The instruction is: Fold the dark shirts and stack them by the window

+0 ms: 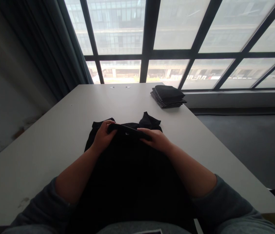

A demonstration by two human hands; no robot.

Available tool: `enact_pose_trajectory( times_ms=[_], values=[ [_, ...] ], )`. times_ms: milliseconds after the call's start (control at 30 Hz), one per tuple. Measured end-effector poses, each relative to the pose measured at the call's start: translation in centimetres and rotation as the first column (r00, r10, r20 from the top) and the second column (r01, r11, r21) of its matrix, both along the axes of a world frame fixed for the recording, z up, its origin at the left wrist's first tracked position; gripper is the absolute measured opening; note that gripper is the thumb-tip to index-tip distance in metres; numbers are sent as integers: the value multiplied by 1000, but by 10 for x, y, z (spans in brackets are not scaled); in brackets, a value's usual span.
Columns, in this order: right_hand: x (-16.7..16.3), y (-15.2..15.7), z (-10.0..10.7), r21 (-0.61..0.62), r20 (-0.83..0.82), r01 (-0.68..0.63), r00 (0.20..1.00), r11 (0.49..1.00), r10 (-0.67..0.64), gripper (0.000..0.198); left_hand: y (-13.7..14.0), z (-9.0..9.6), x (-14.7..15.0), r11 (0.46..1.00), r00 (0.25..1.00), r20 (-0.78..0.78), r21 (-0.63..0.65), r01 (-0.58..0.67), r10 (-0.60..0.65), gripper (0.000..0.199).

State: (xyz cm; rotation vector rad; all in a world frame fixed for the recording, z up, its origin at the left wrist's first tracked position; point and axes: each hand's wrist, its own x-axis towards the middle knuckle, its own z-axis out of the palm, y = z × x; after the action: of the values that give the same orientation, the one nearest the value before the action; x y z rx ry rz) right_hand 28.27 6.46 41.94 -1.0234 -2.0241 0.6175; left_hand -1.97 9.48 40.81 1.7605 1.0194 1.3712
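Garment: a black sleeveless top [127, 162] lies spread flat on the white worktop [54, 136], its straps pointing toward the window, its lower part running down to the person's lap.
Folded edge: a black fold of the cloth [127, 130] is lifted across the garment's upper part, held at both ends.
Left hand [103, 136]: fingers curled around the left end of the fold, gripping it.
Right hand [155, 139]: fingers closed over the right end of the fold, pinching it.
Sleeves: grey, pushed up on both forearms.
Stack: folded dark clothes [168, 96] sit at the worktop's far right edge, well apart from the hands.
Backdrop: large window, dark curtain at left.
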Motion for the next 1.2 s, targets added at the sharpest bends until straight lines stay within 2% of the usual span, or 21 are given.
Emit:
enact_pose_trajectory(
  times_ms=[67,100,200,300,433,567,667,733,800,867,933,1000,1100,1200],
  values=[
    [-1,-3,2,-5,-60,84,995,996,-84,24,4,-1,0,994,989,145,-96,49,-35,44],
    [-2,-3,3,-10,-85,125,988,992,-125,24,6,-2,0,991,980,194,-124,59,-34,45],
    [-4,-3,3,-57,-122,174,976,983,-179,40,7,-3,1,987,973,229,-157,46,-9,42],
    [-5,-2,3,-85,-113,187,974,979,-196,52,5,-3,3,994,989,145,-106,-8,24,36],
    [-6,-2,3,-98,-94,214,970,972,-223,59,3,-3,4,996,996,-14,-9,-89,88,31],
    [-6,0,0,-145,-58,223,971,964,-233,57,3,-2,2,994,993,-71,-45,-99,96,31],
    [-5,2,-3,-188,-58,205,974,961,-219,53,1,1,-1,996,989,-134,-60,-65,56,41],
    [-2,3,-3,-207,-84,169,978,963,-190,45,-1,5,-2,998,980,-200,-60,-28,15,50],
    [2,3,0,-226,-116,63,989,972,-91,38,-2,7,-2,995,973,-227,-95,15,-36,44],
    [7,3,4,-269,-126,-95,990,958,63,53,-1,6,-2,990,979,-194,-137,33,-60,36],
    [12,3,8,-323,-110,-217,975,921,191,66,1,4,-2,990,989,-148,-141,5,-26,35],
    [15,4,9,-327,-101,-249,968,912,228,62,4,1,-3,992,991,-129,-117,-38,23,35],
    [15,6,5,-236,-154,-143,982,961,109,42,7,-3,-4,995,988,-140,-73,-69,58,35],
    [10,8,0,-175,-180,-5,983,984,-27,34,8,-3,-5,998,984,-171,-46,-52,43,35]
  ],
)
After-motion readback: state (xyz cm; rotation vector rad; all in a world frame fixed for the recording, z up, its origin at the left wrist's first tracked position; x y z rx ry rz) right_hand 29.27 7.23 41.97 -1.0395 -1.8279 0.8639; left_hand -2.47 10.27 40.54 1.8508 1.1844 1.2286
